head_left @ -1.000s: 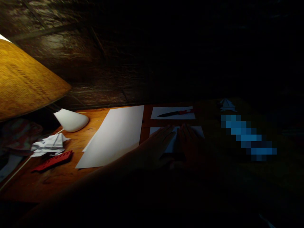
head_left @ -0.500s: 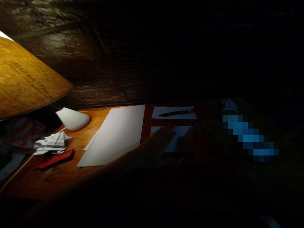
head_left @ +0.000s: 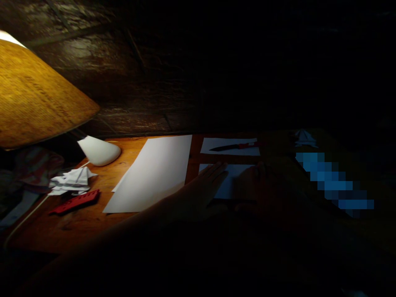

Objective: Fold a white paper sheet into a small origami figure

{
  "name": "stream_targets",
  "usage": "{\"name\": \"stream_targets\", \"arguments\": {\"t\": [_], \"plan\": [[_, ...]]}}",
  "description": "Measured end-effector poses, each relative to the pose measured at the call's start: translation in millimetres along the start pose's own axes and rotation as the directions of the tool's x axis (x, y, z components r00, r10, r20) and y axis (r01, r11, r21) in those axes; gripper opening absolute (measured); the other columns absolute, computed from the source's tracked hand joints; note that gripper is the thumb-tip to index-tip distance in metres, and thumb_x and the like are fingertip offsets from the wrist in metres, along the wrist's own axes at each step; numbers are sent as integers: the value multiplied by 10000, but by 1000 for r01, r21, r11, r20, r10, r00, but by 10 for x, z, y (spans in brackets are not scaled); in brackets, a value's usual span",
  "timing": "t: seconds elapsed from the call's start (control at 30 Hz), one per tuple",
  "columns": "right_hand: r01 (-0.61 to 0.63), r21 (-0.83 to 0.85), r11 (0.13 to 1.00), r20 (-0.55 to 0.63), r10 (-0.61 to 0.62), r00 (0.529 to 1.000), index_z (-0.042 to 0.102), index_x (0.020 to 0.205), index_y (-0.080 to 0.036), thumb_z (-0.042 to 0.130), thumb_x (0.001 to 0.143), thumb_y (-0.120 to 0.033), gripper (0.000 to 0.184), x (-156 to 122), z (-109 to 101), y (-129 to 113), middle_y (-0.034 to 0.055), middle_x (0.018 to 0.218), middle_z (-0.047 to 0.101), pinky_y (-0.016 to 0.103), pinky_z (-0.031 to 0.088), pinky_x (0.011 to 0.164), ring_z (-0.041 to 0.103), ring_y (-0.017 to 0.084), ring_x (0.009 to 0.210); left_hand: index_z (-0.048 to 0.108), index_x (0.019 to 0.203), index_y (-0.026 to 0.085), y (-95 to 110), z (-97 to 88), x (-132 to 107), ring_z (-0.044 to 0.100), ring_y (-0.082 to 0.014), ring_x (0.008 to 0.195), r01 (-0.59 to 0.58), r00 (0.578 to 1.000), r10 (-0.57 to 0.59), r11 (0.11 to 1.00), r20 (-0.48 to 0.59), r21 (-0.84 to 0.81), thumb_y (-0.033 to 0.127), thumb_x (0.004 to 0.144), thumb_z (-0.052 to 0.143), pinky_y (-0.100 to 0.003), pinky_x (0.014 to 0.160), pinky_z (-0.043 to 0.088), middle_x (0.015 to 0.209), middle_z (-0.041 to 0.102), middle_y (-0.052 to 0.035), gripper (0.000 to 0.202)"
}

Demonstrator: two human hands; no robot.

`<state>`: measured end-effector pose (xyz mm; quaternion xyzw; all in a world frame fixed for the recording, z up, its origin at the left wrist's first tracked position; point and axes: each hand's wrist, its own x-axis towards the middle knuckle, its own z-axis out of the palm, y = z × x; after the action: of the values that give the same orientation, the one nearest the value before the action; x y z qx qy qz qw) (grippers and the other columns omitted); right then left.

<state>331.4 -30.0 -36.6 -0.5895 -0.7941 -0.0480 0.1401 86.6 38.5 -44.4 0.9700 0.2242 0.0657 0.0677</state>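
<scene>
A small piece of white paper (head_left: 228,185) lies on the wooden table in front of me, in shadow. My left hand (head_left: 208,183) rests flat over its left side with the fingers stretched forward. On the right edge of the same paper lies my right hand (head_left: 259,181), very dark, its fingers seemingly stretched out flat as well. Just beyond the hands is a second small piece of paper (head_left: 222,142). A knife (head_left: 227,147) with a dark blade and a red and black handle lies across it, blade pointing left.
Large white sheets (head_left: 157,173) lie left of my hands. Further left are a lamp with a yellow shade (head_left: 46,95) and white base (head_left: 99,151), crumpled paper (head_left: 74,181) and a red object (head_left: 76,202). More crumpled paper (head_left: 305,139) and a blurred-out blue patch (head_left: 334,184) lie right.
The view has shifted slightly, so most things appear a little further right. Both hands stay on the small paper with hardly any visible movement.
</scene>
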Motion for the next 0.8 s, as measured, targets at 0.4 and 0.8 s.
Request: {"name": "stream_targets", "arguments": {"t": [0.4,0.8], "plan": [[24,-21,999,-5,-24,1000,615,1289,-163,630,974,-390,389,0,-184,-28,112,1315,619,469,563,934,639,267,1125,211,1559,53,105,14,-140,86,-437,1563,199,980,-198,971,-22,135,661,926,510,-584,1258,227,1681,89,-270,927],[43,43,998,-19,-42,999,617,1290,-173,633,971,-396,389,1,-177,19,117,1325,616,471,563,936,634,267,1129,391,1427,-3,199,-162,-83,407,-505,1417,306,952,-294,924,-88,231,729,871,539,-615,1121,394,1552,348,-366,932]]}}
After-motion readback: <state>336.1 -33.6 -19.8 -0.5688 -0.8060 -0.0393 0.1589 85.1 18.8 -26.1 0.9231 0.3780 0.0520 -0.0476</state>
